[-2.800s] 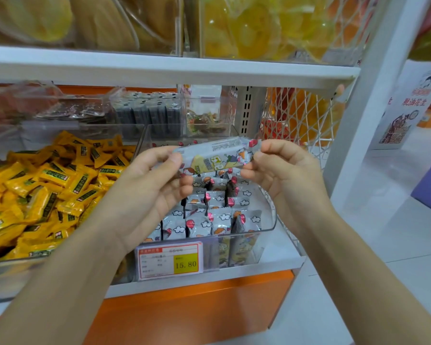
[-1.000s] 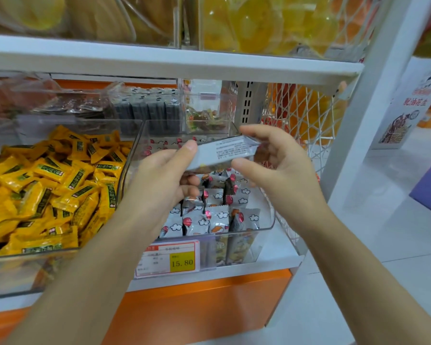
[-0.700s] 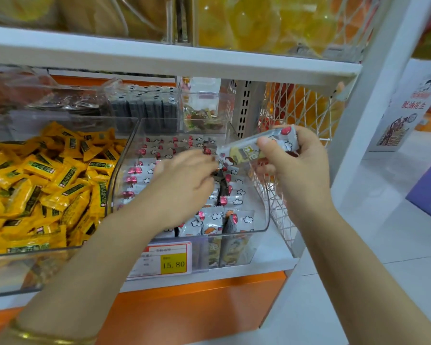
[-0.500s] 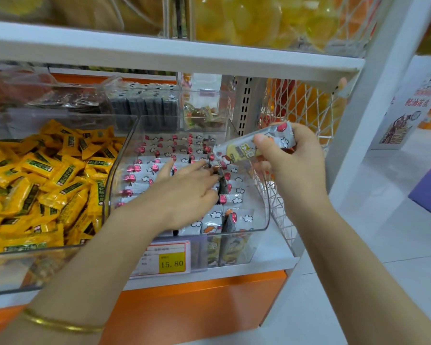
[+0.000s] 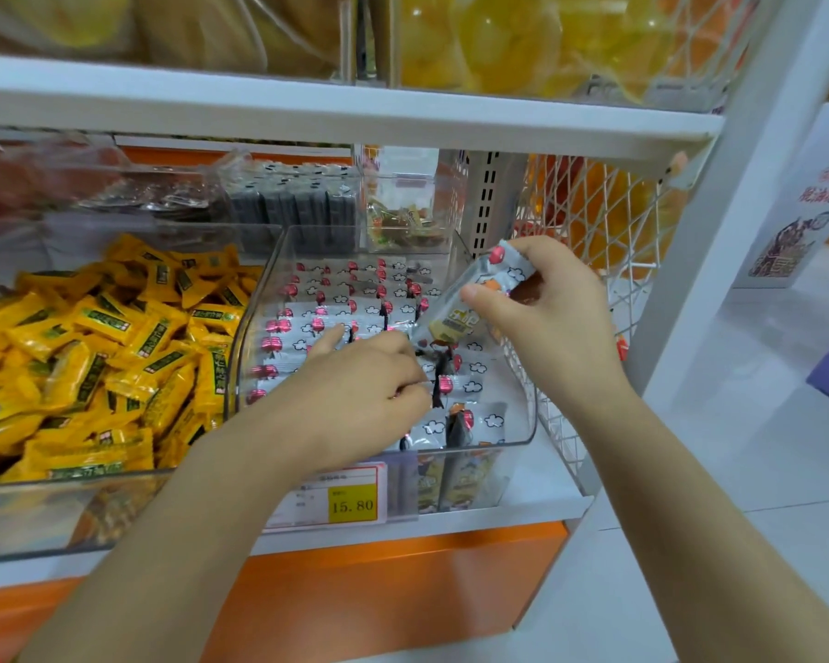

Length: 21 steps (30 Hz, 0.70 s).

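**Left hand digs into the bin while the right tips its pack down**

The white shelf (image 5: 307,112) carries a clear bin (image 5: 522,425) at its right end. Beside it, on the left, lies a heap of yellow packets (image 5: 92,351). Rows of grey packs (image 5: 355,289) with clouds and red spots fill the bin.

The left hand (image 5: 364,390) lies inside the bin on these rows. Half a second ago its fingers lay spread flat; now they curl down among the packs and only the forefinger points ahead. Whether they grip one I cannot tell.

The right hand (image 5: 546,318) hovers over the bin's right side and pinches one pack (image 5: 470,303) between thumb and bent fingers. A moment ago that pack sat higher and nearly level. Now it slants, its red-spotted end up by the fingertips and its lower end just beside the left knuckles, above the rows. Nearly three seconds ago both hands held it together.

A price tag (image 5: 350,500) reading 15.80 is fixed to the bin's front.
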### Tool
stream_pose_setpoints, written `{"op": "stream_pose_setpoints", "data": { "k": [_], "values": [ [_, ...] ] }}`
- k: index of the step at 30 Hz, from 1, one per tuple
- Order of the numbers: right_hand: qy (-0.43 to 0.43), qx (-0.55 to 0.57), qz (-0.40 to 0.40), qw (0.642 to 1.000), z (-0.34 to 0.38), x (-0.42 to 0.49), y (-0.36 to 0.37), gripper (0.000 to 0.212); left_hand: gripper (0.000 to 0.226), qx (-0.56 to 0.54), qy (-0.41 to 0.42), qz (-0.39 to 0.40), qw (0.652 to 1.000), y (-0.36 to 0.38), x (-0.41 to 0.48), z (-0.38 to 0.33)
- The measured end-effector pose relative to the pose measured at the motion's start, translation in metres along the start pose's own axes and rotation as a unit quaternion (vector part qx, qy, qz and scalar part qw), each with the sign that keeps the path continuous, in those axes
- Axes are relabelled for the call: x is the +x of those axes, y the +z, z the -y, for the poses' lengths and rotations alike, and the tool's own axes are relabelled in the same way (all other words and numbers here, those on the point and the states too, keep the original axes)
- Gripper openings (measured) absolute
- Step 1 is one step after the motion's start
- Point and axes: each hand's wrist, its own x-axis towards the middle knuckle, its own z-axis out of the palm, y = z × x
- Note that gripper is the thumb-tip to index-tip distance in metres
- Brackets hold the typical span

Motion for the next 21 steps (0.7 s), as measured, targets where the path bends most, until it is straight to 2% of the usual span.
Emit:
{"op": "stream_pose_setpoints", "data": {
  "k": [4, 8, 11, 14, 15, 17, 19, 21],
  "values": [
    [-0.042, -0.080, 0.077, 0.993, 0.003, 0.005, 0.004, 0.029, 0.037, -0.009, -0.002, -0.004, 1.000, -0.003, -0.006, 0.001],
    [-0.087, -0.208, 0.177, 0.958, 0.006, 0.012, 0.019, 0.045, 0.036, 0.003, 0.002, -0.011, 1.000, -0.005, -0.010, 0.001],
    [-0.097, -0.289, 0.203, 0.931, 0.009, 0.015, 0.028, 0.042, 0.033, -0.011, 0.009, -0.022, 1.000, -0.005, -0.012, 0.002],
    [-0.092, -0.305, 0.215, 0.923, 0.013, 0.018, 0.030, 0.037, 0.034, -0.056, 0.018, -0.068, 0.996, -0.009, -0.015, 0.005],
    [-0.090, -0.308, 0.235, 0.918, 0.014, 0.018, 0.030, 0.031, 0.034, -0.065, 0.015, -0.088, 0.994, -0.011, -0.016, 0.007],
    [-0.090, -0.350, 0.295, 0.884, 0.016, 0.017, 0.031, 0.021, 0.035, -0.071, 0.001, -0.124, 0.990, -0.013, -0.016, 0.011],
    [-0.099, -0.385, 0.328, 0.857, 0.016, 0.017, 0.032, 0.028, 0.038, -0.075, -0.019, -0.150, 0.986, -0.013, -0.017, 0.014],
    [-0.077, -0.365, 0.332, 0.866, 0.016, 0.019, 0.030, 0.032, 0.042, -0.083, -0.040, -0.170, 0.981, -0.013, -0.016, 0.014]
  ]
}}
